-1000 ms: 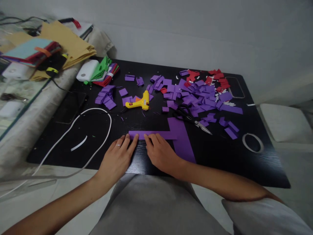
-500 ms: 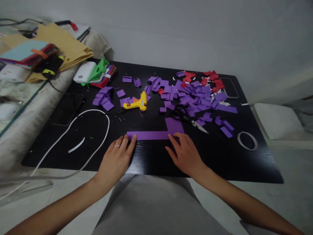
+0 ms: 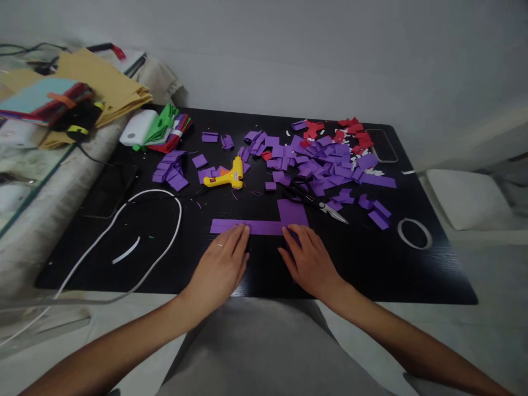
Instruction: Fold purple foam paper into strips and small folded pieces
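Note:
A long purple paper strip (image 3: 266,227) lies flat on the black table in front of me. My left hand (image 3: 220,264) rests its outstretched fingertips on the left half of the strip, where a thin lengthwise line shows. At the other end, my right hand (image 3: 311,258) has thumb and fingers spread, the fingertips touching the strip and a wider purple paper piece (image 3: 292,210) that meets it there. Part of that piece is hidden under the hand. Just beyond it lie black-handled scissors (image 3: 325,208), blades pointing right. Neither hand grips anything.
A yellow glue gun (image 3: 231,177) lies behind the strip. Folded purple pieces (image 3: 330,162) and red scraps (image 3: 355,129) are heaped back right. A tape ring (image 3: 414,234) sits at the right, a looped white cable (image 3: 175,220) at the left. The black table's edge (image 3: 412,297) is near me.
My left hand has slid rightward along the purple strip from its left end, uncovering that end. My right hand stays in about the same place. The whole view has shifted slightly.

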Motion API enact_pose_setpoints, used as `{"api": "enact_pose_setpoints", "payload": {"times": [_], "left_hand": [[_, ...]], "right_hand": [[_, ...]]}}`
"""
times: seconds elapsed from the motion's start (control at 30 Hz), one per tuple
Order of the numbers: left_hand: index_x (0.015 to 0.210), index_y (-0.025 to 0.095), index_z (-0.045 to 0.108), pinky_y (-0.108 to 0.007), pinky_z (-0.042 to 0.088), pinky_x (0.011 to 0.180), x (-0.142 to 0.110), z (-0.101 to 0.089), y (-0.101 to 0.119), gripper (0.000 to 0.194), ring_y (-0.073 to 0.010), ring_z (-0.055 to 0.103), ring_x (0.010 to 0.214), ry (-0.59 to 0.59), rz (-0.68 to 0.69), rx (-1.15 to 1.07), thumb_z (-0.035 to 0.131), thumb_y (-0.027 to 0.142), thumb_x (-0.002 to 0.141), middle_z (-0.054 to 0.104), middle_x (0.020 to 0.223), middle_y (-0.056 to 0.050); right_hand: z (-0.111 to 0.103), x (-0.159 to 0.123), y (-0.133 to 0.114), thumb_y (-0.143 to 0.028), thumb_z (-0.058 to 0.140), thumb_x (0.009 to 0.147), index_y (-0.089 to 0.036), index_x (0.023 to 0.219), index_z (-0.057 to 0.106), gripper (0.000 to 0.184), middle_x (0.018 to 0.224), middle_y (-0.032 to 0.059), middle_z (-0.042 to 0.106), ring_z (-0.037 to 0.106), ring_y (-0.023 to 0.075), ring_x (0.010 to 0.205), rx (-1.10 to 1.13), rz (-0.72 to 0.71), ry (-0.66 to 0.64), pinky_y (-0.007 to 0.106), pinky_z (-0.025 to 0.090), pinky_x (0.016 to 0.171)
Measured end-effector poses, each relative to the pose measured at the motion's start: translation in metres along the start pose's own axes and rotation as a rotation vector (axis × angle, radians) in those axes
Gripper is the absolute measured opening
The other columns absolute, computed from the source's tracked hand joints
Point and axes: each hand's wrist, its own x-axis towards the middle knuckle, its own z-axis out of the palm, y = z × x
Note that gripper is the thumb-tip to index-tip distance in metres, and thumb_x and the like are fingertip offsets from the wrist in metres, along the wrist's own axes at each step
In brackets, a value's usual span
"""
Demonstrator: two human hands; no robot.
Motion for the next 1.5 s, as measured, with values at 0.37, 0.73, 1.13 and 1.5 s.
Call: {"api": "enact_pose_setpoints", "payload": {"times": [0.37, 0.73, 1.13, 1.5], "left_hand": [[0.142, 0.004, 0.056, -0.051, 0.052, 0.107, -0.010, 0.000, -0.011, 0.053, -0.0347, 0.064, 0.128, -0.018, -0.046, -0.028, 0.051, 0.042, 0.105, 0.064, 0.143, -0.023], [0.135, 0.006, 0.059, -0.052, 0.053, 0.102, -0.023, -0.010, -0.039, 0.046, -0.0344, 0.066, 0.116, 0.017, -0.125, 0.032, 0.054, 0.039, 0.104, 0.068, 0.129, -0.021], [0.128, 0.013, 0.068, -0.048, 0.056, 0.090, -0.016, -0.004, -0.049, 0.034, -0.0311, 0.066, 0.105, 0.055, -0.126, -0.001, 0.053, 0.030, 0.104, 0.070, 0.115, -0.016], [0.106, 0.017, 0.069, -0.040, 0.052, 0.085, 0.006, 0.003, -0.070, 0.021, -0.0249, 0.064, 0.096, 0.073, 0.015, -0.123, 0.051, 0.026, 0.106, 0.071, 0.103, -0.009]], "right_hand": [[0.002, -0.002, 0.003, -0.032, 0.050, 0.106, -0.005, 0.137, 0.063, 0.042, 0.128, 0.0223, 0.066, 0.059, 0.0343, 0.121, 0.028, 0.005, 0.005, 0.049, 0.055, 0.098], [0.002, -0.001, 0.004, -0.031, 0.052, 0.105, -0.003, 0.135, 0.063, 0.042, 0.126, 0.0229, 0.065, 0.059, 0.0342, 0.119, 0.041, 0.002, 0.015, 0.049, 0.056, 0.097], [0.000, -0.005, 0.016, -0.029, 0.053, 0.104, -0.011, 0.128, 0.070, 0.034, 0.120, 0.0201, 0.062, 0.058, 0.0321, 0.114, 0.136, 0.078, 0.065, 0.051, 0.057, 0.095], [0.006, 0.040, -0.003, -0.028, 0.062, 0.101, -0.010, 0.130, 0.066, 0.034, 0.126, 0.0179, 0.067, 0.060, 0.0303, 0.119, 0.255, -0.045, 0.053, 0.050, 0.053, 0.104]]}}
